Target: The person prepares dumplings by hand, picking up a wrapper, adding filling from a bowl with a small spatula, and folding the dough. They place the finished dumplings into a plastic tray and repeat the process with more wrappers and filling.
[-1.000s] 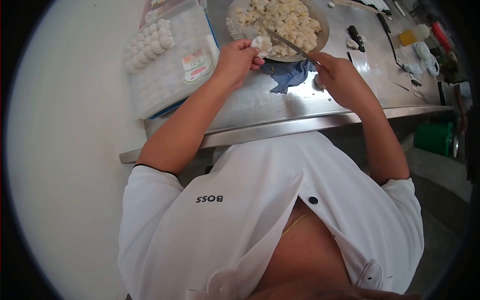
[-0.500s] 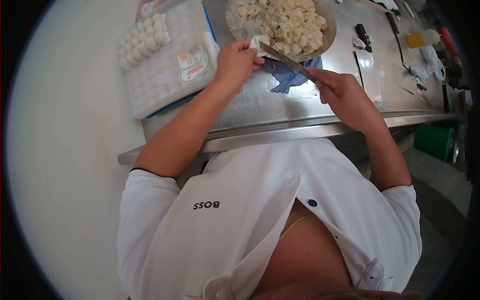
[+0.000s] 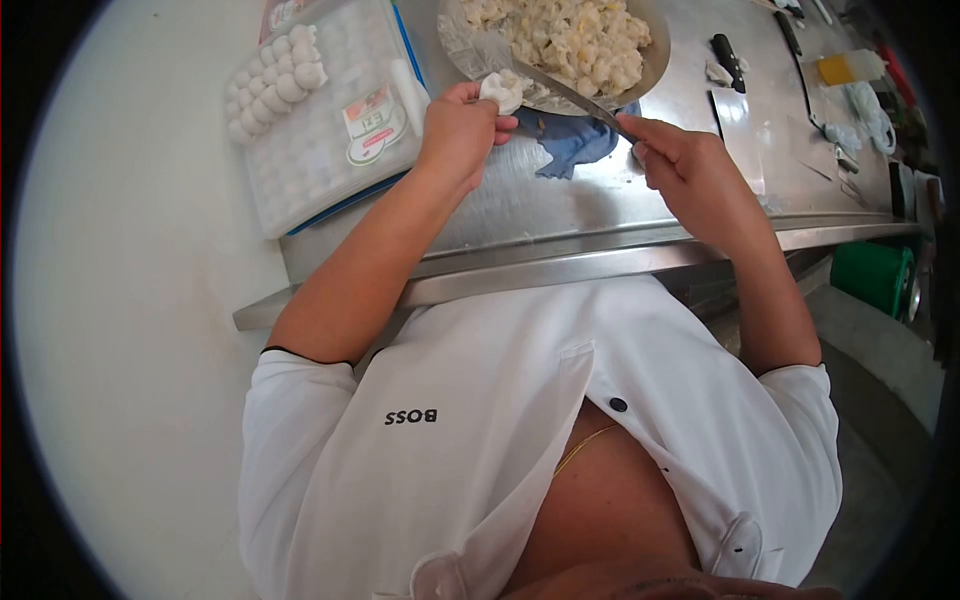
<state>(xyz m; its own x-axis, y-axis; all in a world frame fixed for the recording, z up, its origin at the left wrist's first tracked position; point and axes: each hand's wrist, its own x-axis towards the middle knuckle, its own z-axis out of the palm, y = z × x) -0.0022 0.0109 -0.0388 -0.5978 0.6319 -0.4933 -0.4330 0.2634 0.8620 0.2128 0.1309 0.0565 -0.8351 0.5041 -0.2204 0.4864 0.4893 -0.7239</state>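
My left hand (image 3: 460,132) holds a white dumpling wrapper (image 3: 503,91), cupped between thumb and fingers at the near left rim of a metal bowl (image 3: 657,62). In my right hand (image 3: 690,172) is a long, flat metal knife (image 3: 572,95). Its blade slants up and left, and the tip comes right at the wrapper's edge. A pale, chunky filling (image 3: 585,45) fills the bowl. Clear plastic film (image 3: 470,45) lines the bowl's left side. Beneath the blade a blue cloth (image 3: 575,145) lies on the steel table.
Left of the bowl stands a lidded plastic tray (image 3: 300,180), with rows of round white dumplings (image 3: 280,82) on top. On the right lie a black-handled tool (image 3: 727,60), a wide blade (image 3: 738,130) and a squeeze bottle (image 3: 850,68). The steel edge (image 3: 560,262) runs along my front.
The white wrapper in my left hand now shows more open and rounder, with the knife tip at its upper edge. Both hands stay close to where they were; the view has shifted slightly.
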